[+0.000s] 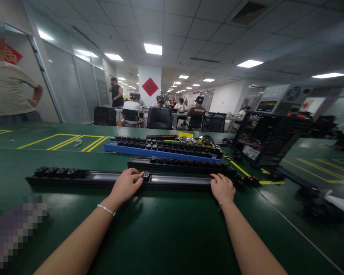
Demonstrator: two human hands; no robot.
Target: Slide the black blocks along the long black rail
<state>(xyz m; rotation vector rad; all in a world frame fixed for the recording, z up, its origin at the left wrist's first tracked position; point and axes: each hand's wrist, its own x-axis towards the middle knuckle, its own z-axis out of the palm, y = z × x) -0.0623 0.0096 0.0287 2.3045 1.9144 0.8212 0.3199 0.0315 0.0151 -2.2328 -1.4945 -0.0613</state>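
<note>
A long black rail with a shiny metal channel (177, 179) lies across the green table in front of me. My left hand (126, 186) rests on the rail's middle, fingers pinched on a small black clip (146, 175) seated in the channel. My right hand (223, 188) lies on the rail's right end, fingers curled down over its edge. Several black clips (57, 171) sit in a row at the rail's left end.
More clip-filled rails (172, 148) lie behind, one on a blue base. An open black computer case (263, 139) stands at the right, loose black parts (315, 212) beyond it. A person in a beige shirt (8, 91) stands at the far left. People sit at desks behind.
</note>
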